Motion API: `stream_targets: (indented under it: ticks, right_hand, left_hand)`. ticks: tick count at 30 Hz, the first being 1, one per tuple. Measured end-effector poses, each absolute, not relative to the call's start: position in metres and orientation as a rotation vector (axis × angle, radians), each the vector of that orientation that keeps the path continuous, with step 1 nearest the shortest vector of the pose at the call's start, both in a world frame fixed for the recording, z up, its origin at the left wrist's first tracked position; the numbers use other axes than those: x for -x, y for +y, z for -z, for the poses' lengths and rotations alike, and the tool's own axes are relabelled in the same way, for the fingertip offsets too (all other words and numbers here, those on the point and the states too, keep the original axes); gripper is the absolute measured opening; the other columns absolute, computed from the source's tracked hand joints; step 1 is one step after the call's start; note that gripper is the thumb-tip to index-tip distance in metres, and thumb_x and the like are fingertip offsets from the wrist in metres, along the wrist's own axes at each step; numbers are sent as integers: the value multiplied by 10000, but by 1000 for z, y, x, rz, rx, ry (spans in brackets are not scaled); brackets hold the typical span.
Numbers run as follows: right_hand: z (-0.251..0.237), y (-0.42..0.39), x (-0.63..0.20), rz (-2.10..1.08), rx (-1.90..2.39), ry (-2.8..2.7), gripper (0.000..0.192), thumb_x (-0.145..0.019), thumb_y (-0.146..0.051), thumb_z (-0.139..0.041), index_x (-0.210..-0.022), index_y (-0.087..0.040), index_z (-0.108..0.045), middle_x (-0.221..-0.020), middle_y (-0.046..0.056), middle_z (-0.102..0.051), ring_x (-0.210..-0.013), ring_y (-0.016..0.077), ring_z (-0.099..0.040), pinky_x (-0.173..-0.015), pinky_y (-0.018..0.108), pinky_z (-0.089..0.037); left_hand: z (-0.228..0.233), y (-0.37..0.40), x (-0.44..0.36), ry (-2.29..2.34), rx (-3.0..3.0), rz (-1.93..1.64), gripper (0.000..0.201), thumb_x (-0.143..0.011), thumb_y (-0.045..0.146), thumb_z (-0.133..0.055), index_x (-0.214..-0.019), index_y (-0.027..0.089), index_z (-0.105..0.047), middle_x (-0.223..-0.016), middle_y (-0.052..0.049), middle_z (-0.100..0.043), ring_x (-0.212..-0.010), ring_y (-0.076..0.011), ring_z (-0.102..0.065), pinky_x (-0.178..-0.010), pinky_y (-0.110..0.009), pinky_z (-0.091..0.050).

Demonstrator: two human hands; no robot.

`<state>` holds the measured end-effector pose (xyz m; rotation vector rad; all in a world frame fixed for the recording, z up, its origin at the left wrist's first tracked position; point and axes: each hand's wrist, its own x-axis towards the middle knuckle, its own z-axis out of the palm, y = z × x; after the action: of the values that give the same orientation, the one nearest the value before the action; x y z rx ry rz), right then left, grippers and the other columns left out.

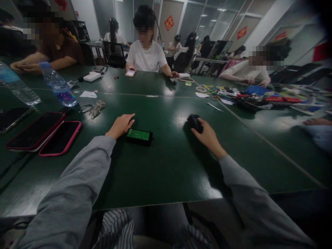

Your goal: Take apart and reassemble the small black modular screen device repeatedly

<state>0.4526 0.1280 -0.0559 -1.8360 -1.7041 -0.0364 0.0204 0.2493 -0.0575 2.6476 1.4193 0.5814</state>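
Small black case (139, 137), open side up, showing a green circuit board with pale markings inside; lies flat on the dark green table, long side running left to right, just right of the left hand (120, 126), whose fingertips sit at its upper left corner. Well apart to the right, a small black block (194, 122), held at the fingertips of the right hand (207, 136), low over or on the table; detail too dark to read.

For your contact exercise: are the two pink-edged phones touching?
Touching. The head view shows the nearer phone lying edge to edge against the farther phone, no table between them.
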Motion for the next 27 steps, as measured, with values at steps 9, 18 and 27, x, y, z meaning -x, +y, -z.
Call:
stream_targets:
  ticks: [9,18,27]
  right_hand:
    - [43,129,-270,-233,1116,-2078,576,-1031,-531,-435,-1538,-269,-358,-1547,116,-418,-1449,275,-373,-1191,537,-350]
    - [37,120,-256,-172,1029,-2448,454,-1016,-282,-526,-1463,-287,-446,-1462,111,-458,-1304,277,-498,-1078,535,-474]
    - [38,131,-277,-146,1201,-2298,416,-951,-281,-593,-1364,-254,-545,-1269,118,-531,-1121,265,-565,-907,431,-540]
  left_hand:
    - [59,255,-20,1310,-2482,-796,754,-969,683,-336,-1591,264,-265,-1631,-155,-291,-1482,-355,-363,-1174,-549,-357]
    - [68,260,-20,1397,-2409,-913,727,-932,689,-439,-1520,265,-391,-1622,-168,-266,-1484,-395,-342,-1167,-604,-345]
    - [63,258,-20,1482,-2340,-1025,525,-1017,570,-310,-1390,262,-515,-1500,-128,-464,-1403,-304,-471,-1143,-543,-399]
